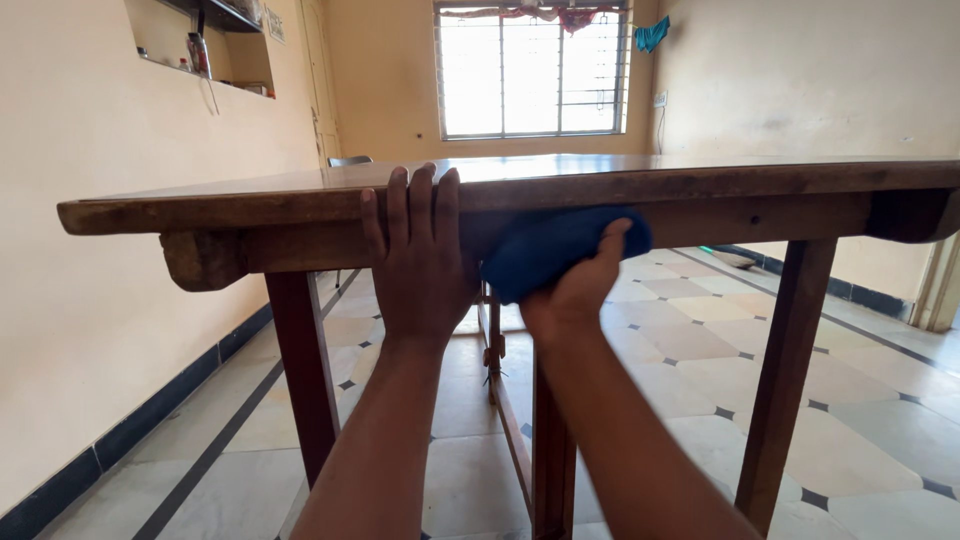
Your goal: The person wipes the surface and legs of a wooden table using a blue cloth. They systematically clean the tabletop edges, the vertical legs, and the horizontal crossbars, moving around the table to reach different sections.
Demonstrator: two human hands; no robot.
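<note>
A dark wooden table [760, 186] fills the view at eye level, seen from low down at its near edge. My left hand [418, 262] lies flat against the table's side rail, fingers hooked over the top edge. My right hand [575, 290] holds a blue cloth [548, 248] and presses it against the rail just under the tabletop, right beside my left hand.
Table legs [790, 370] stand on a pale tiled floor [880, 420] with dark insets. A cream wall [100, 330] runs close on the left, with a recessed shelf [205, 50] holding bottles. A barred window [530, 70] is at the far end; a chair back [349, 160] shows beyond the table.
</note>
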